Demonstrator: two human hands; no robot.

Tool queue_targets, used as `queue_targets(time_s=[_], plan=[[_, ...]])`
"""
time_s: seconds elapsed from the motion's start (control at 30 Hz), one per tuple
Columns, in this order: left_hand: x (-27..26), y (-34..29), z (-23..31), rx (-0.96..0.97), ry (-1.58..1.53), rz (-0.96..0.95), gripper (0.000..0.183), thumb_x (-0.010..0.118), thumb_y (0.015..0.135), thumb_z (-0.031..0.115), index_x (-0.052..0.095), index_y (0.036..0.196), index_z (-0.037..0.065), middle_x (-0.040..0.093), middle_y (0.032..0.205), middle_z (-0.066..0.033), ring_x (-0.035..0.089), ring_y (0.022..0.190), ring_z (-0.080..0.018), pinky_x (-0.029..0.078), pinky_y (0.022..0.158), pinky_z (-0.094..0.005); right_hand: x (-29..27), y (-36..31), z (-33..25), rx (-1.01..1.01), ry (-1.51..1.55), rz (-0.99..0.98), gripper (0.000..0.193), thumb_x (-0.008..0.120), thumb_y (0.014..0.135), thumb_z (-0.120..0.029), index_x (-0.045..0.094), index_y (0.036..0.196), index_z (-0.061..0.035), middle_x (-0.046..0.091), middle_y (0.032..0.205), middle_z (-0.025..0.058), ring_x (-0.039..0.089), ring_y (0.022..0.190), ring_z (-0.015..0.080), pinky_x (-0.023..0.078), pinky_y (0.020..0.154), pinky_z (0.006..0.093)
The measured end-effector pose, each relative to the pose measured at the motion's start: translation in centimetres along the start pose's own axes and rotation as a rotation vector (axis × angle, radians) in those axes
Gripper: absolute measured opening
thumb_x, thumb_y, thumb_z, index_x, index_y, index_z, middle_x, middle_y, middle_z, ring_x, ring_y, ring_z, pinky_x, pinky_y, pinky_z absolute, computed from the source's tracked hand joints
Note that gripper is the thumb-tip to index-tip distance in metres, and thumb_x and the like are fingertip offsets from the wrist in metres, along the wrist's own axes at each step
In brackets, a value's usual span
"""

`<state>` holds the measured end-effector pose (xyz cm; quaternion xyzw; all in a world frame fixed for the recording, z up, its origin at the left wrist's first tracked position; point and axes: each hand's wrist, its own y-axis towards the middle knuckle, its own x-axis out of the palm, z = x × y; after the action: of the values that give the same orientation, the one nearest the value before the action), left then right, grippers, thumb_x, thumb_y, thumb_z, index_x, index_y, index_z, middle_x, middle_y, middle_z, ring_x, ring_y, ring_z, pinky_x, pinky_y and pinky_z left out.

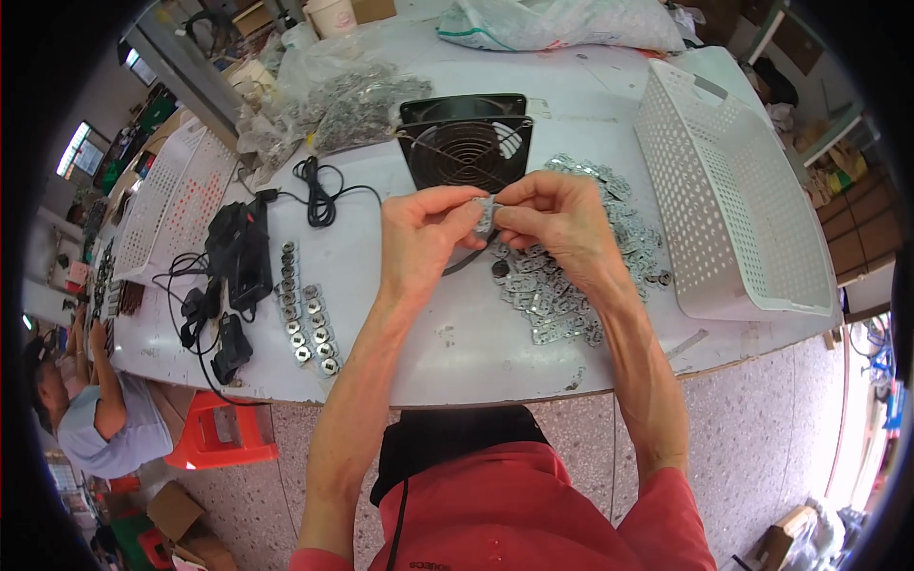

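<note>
Small silvery metal part (486, 215) sits between both hands, at the fingertips. Left hand (419, 236) pinches it from the left, right hand (564, 221) from the right. Black fan (465, 157) stands just beyond them; pile of metal pieces (550, 303) lies beneath and beside right hand, white basket (681, 205) farther right.

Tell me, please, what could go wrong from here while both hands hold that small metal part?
The small metal part is pinched between the left hand and right hand, so it might slip and get lost in the heap of metal pieces by the right hand. The dark cable near the hands could perhaps get snagged.
</note>
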<state>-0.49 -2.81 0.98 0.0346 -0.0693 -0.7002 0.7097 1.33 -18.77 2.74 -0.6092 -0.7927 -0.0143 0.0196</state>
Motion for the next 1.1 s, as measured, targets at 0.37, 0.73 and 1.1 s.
queue_targets(time_s=[0.37, 0.73, 1.1], plan=[[0.6, -0.7, -0.3, -0.036, -0.12, 0.075, 0.013, 0.061, 0.079, -0.003, 0.065, 0.091, -0.004, 0.064, 0.076, -0.0074, 0.059, 0.061, -0.0097, 0.052, 0.056, -0.0222, -0.3, 0.3, 0.9, 0.056, 0.111, -0.061, 0.016, 0.068, 0.073, -0.002, 0.064, 0.086, 0.0066, 0.064, 0.073, 0.0111, 0.062, 0.058, 0.0128, 0.052, 0.054, 0.0207], [0.6, -0.8, -0.5, -0.082, -0.099, 0.112, 0.013, 0.063, 0.079, 0.001, 0.065, 0.091, -0.004, 0.064, 0.073, -0.006, 0.058, 0.057, -0.0088, 0.05, 0.054, -0.0212, -0.1, 0.7, 1.1, 0.081, 0.11, -0.053, 0.015, 0.069, 0.072, -0.001, 0.065, 0.085, 0.0067, 0.064, 0.072, 0.0116, 0.062, 0.058, 0.0132, 0.053, 0.053, 0.0205], [-0.1, -0.3, -0.3, -0.022, -0.028, -0.032, 0.016, 0.058, 0.081, -0.001, 0.065, 0.095, -0.004, 0.064, 0.074, -0.0059, 0.059, 0.062, -0.0098, 0.053, 0.061, -0.0244, -1.0, 0.6, 0.5, 0.127, 0.056, -0.061, 0.014, 0.068, 0.075, -0.004, 0.065, 0.087, 0.0039, 0.063, 0.072, 0.0084, 0.06, 0.057, 0.0102, 0.051, 0.055, 0.0181]])
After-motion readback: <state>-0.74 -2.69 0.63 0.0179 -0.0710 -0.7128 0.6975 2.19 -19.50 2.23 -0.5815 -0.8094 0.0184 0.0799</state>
